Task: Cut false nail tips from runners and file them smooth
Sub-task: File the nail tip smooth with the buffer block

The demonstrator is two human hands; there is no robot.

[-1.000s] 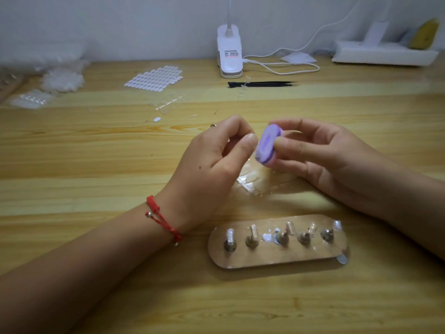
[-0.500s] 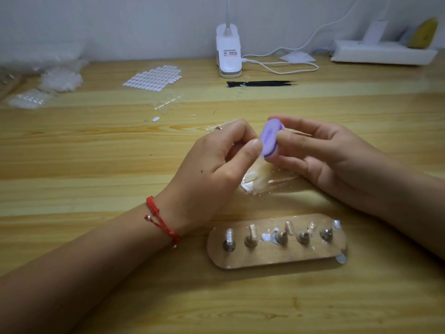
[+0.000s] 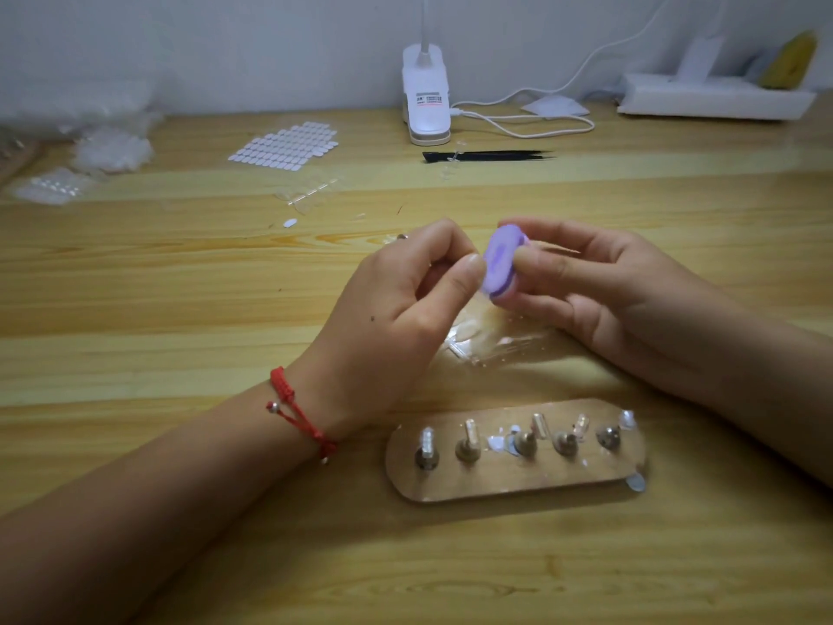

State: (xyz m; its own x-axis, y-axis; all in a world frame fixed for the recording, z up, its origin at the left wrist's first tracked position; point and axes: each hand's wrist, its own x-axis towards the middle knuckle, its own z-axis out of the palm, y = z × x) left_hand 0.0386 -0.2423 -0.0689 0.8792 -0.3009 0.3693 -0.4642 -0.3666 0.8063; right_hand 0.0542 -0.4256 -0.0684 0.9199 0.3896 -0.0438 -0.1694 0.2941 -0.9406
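**Purple file held over the peg board**

A small purple file block [image 3: 500, 263] is held above the tabletop [image 3: 135, 309], behind the wooden peg board [image 3: 518, 484] and higher than it. The block is clasped in the grip of the right hand [image 3: 599, 286], with the thumb laid across its near edge and the fingers curled behind it.

The grip of the left hand [image 3: 396, 309] is closed to a pinch, thumb and forefinger pressed together against the face of the block. What is pinched cannot be told, as it is too small and hidden.

A clear bag of nail tips [image 3: 491, 342] lies just behind the board, below both hands. Clear tips [image 3: 538, 426] are seen on several of the board's metal pegs. Far behind the board, a strip of clear runners [image 3: 306, 196] and black tweezers [image 3: 487, 155] are laid flat.
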